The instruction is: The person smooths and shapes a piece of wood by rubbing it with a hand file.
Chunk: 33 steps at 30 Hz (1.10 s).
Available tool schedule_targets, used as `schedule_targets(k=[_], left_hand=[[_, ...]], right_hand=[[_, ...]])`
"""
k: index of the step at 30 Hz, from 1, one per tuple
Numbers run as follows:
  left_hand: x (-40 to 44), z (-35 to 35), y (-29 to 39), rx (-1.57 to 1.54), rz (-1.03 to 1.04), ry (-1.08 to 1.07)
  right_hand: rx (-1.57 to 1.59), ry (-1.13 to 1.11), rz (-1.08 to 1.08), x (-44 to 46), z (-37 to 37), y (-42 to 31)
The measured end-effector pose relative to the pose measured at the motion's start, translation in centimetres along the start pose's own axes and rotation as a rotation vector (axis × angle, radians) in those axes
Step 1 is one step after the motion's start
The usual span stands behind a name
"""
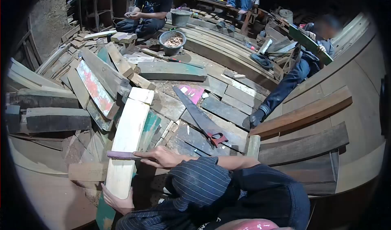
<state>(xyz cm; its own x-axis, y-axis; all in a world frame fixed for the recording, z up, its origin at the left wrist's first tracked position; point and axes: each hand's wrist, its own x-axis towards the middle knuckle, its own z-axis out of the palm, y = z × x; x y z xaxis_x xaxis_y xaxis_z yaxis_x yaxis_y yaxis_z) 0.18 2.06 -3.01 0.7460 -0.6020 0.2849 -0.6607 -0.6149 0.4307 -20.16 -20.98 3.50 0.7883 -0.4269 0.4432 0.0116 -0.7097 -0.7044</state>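
A pale wooden plank point(129, 126) lies lengthwise in front of me, with a line across its far end. My left hand point(119, 200) grips the near end, fingers at its side and bottom edge. Across the plank rests a narrow purple bar point(121, 154), whose exact kind I cannot make out. My right hand point(162, 156) holds the bar's right end, index finger stretched along it; part of the grip is hidden. A handsaw point(199, 118) with a red handle lies on the boards to the right, apart from both hands.
Wood offcuts point(97, 79) are heaped to the left. A bucket of wood chips point(172, 41) stands farther back. Thick beams point(301, 112) lie at right. One person point(148, 12) sits at the back, another point(303, 63) at right holding a green board, and a third point(243, 0) farther off.
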Motion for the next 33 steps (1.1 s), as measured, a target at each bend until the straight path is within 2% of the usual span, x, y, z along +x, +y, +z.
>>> schedule_targets(k=[17,20,23,26,33], left_hand=[[0.0,-0.3,0.4,-0.032,0.024,0.016],[0.0,-0.5,0.6,-0.035,0.007,-0.007],[0.0,-0.4,0.6,-0.037,0.021,0.01],[0.0,-0.6,0.8,-0.033,0.023,0.011],[0.0,-0.5,0.4,-0.033,0.029,0.002]], right_hand=[[0.008,0.009,-0.024,0.1,0.0,0.0],[-0.008,-0.059,0.041,0.2,-0.6,-0.6],[0.001,0.007,-0.015,-0.1,0.3,0.4],[0.016,-0.057,0.066,0.0,-0.1,-0.1],[-0.002,-0.063,0.093,0.4,-0.9,-1.2]])
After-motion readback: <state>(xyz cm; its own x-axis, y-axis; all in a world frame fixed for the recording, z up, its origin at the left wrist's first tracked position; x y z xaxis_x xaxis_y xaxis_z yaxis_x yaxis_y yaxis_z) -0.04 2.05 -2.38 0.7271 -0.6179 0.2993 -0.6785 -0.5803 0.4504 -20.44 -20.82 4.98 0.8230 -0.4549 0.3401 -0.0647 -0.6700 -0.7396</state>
